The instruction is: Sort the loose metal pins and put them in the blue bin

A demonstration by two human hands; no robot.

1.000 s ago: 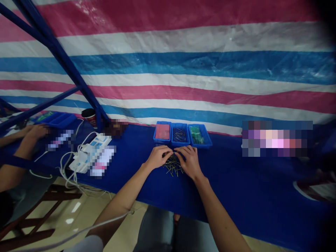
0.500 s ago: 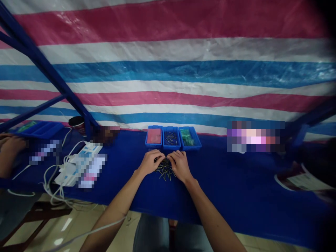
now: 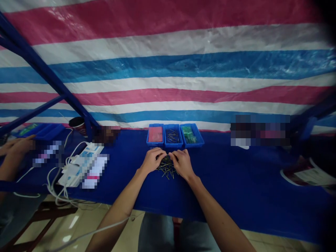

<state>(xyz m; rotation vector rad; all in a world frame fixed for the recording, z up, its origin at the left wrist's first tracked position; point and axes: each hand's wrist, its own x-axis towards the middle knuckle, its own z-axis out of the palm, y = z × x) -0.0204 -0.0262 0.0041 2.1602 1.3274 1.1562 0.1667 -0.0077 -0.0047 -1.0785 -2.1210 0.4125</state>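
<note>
A heap of thin, dark, screw-like pieces lies on the blue tabletop, partly covered by my fingers. Above its far edge, my left hand and my right hand face each other with fingertips almost touching. Both are closed in a pinch, and a tiny light sliver shows between them, too small to name. Just beyond my hands stand three small blue bins. The left bin holds pink sheets, the middle one similar dark thin pieces, and the right one green packets.
A white power strip with tangled cables lies to the left, beside a blurred-out phone-like item. Farther left are another person's hands and a blue tray. At right lies a dark red cup. A striped sheet hangs behind.
The view has shifted slightly. My hands stay pinched together over the heap, with only small finger movement. At the left, the other person's hands have moved a little to the right.
</note>
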